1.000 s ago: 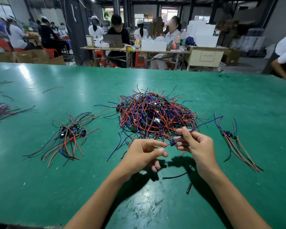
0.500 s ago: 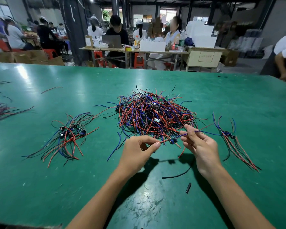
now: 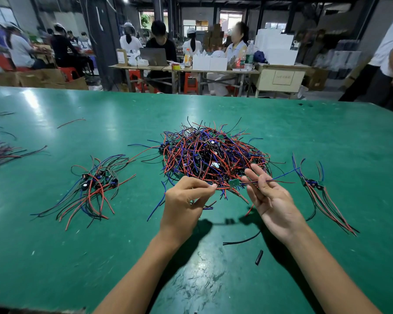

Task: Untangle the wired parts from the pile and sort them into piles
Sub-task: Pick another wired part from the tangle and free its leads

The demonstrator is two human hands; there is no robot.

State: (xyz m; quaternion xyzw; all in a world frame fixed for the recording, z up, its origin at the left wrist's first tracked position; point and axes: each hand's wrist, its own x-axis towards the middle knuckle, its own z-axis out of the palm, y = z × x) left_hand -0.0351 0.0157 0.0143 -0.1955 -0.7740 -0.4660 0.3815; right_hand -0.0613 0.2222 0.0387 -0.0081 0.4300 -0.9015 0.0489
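At the far left edge of the green desk (image 3: 55, 257) a bundle (image 3: 0, 152) of wires is lying partly out of view. Next to it, well apart, the left pile (image 3: 93, 186) of sorted parts is fanning its red, blue and black leads toward you. In the middle the tangle (image 3: 213, 152) is sitting as a dense heap. Just in front of it, your left hand (image 3: 184, 205) is hovering with its fingers curled, thumb and forefinger pinching red wires at the heap's near edge. Those wires are running right to a small green board (image 3: 234, 182), hanging between your hands. Your right hand (image 3: 272, 200) is turned palm up, fingers (image 3: 256, 172) spread wide and mostly straight, with the board's dark lead lying across them; it seems to be resting there rather than gripped, though the angle is poor. Farther right the right pile (image 3: 320, 196) is lying apart. Near your right forearm a black wire (image 3: 241, 241) and a short black sleeve (image 3: 259, 257) are lying on the desk.
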